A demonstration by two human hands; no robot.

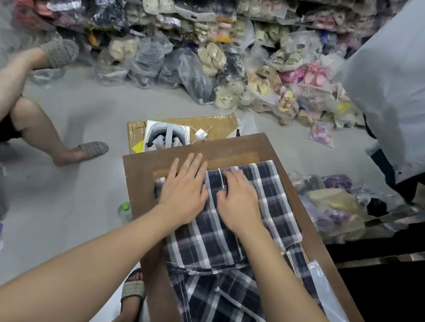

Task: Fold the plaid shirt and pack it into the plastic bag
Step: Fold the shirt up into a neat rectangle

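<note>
A dark blue and white plaid shirt (218,273) lies along a brown cardboard sheet (146,169) that serves as a work surface. My left hand (185,187) rests flat, fingers spread, on the shirt's far left edge, partly over the cardboard. Close beside it my right hand (240,198) presses flat on the upper part of the shirt. Neither hand grips the cloth. A clear plastic bag (325,287) lies along the shirt's right side, partly under my right forearm.
Another person's legs (38,127) in grey slippers are on the floor at left. A white box (166,135) sits on a cardboard carton beyond the work surface. Bagged shoes (208,57) pile against the back wall. A green-capped bottle (124,211) stands by the board's left edge.
</note>
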